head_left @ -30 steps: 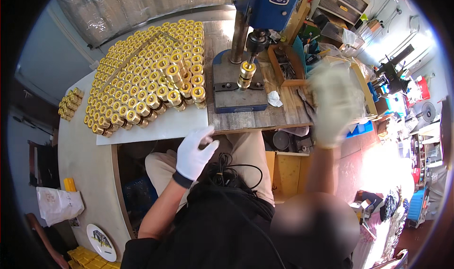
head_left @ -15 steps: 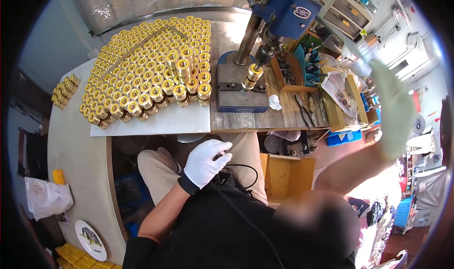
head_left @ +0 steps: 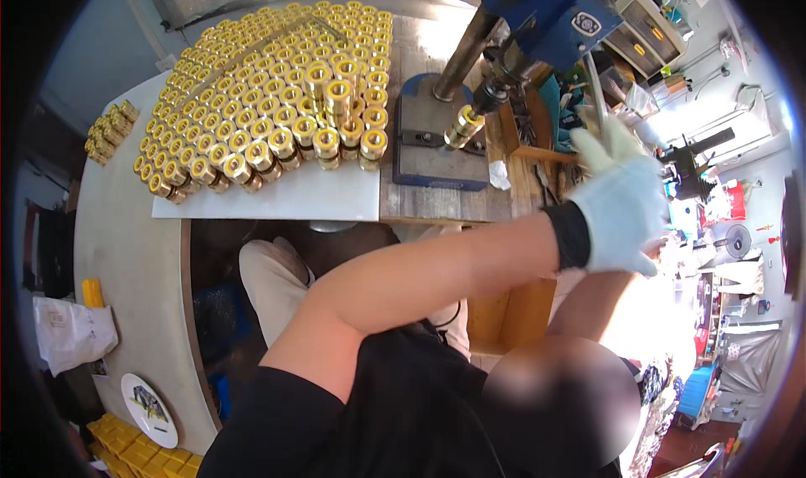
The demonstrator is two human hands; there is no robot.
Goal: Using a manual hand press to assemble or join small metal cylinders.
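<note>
My left hand (head_left: 625,213), in a white glove with a black cuff, reaches across to the right. Its thumb stands apart from the blurred fingers, and it overlaps my right hand. Partly hidden behind it, my right hand (head_left: 606,149) in a pale glove closes round the end of the lever (head_left: 594,87) of a blue bench press (head_left: 550,16). Under the press spindle (head_left: 491,94), a brass fitting (head_left: 463,127) stands on the dark press base (head_left: 432,160). Many brass fittings (head_left: 243,129) stand packed in rows to the left, with a few stacked on top.
The fittings rest on a white board (head_left: 277,209). A thin strip (head_left: 252,62) lies over them. More fittings (head_left: 112,129) stand far left. Crumpled white paper (head_left: 499,175) lies beside the press. A wooden tray (head_left: 512,138) sits right; a plate (head_left: 151,411) and white bag (head_left: 74,333) lie lower left.
My left hand has swung from above my lap across to the right, over my right hand. My right hand has come inward and left, with the press lever now steeper.
</note>
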